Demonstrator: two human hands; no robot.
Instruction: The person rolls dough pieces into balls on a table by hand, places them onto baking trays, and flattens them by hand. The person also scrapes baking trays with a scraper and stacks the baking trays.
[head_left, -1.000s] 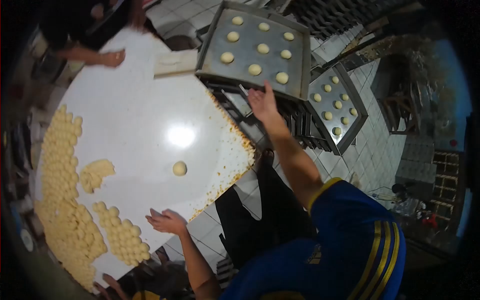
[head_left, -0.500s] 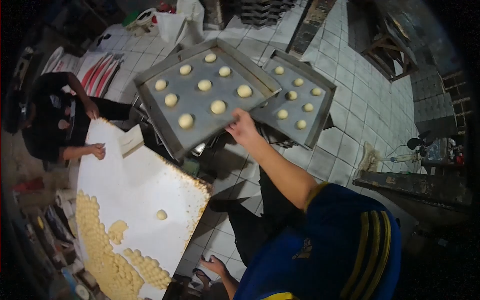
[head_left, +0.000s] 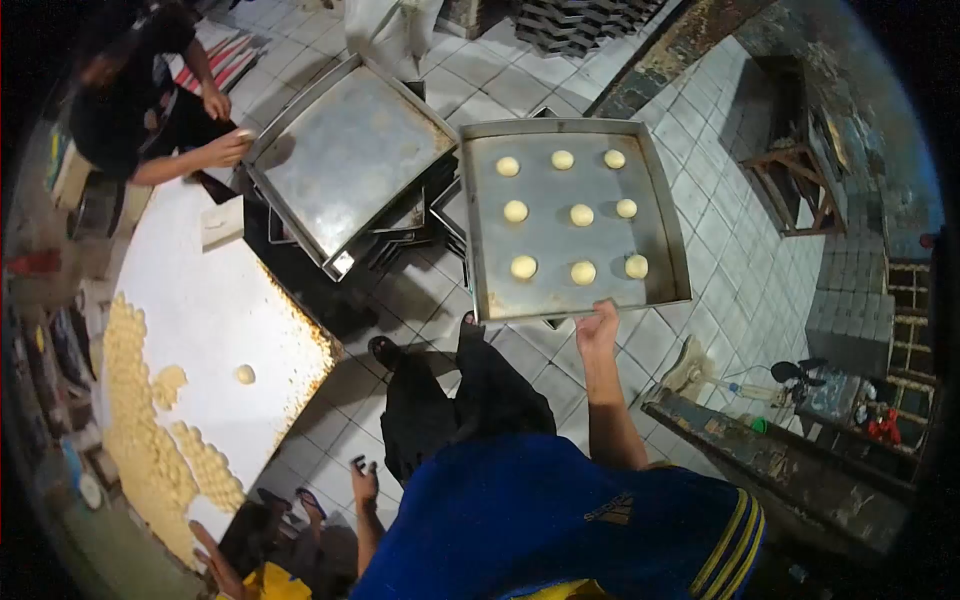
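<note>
My right hand [head_left: 597,328] grips the near rim of a square metal baking tray [head_left: 545,298], fingers hidden beneath it. Rows of several round dough balls [head_left: 581,215] sit on that tray, spaced apart. It is held out in front of me over the stacked trays. Down by my side, my left hand [head_left: 367,482] is empty with its fingers apart, between my legs and the white table [head_left: 225,310]. Left of the held tray, a bare baking tray [head_left: 350,150] lies on top of a stack.
A co-worker [head_left: 150,100] stands across the table at the upper left, hands near the bare tray. Another person's hand [head_left: 215,562] is at the lower left. Many dough balls [head_left: 140,400] cover the table's left side. A rusty beam [head_left: 680,50] rises behind; a dark bench [head_left: 780,460] stands right.
My right hand has carried the dough-ball tray to the right, off the left stack, uncovering the bare tray. My view has turned. The co-worker's hands now reach towards the bare tray.
</note>
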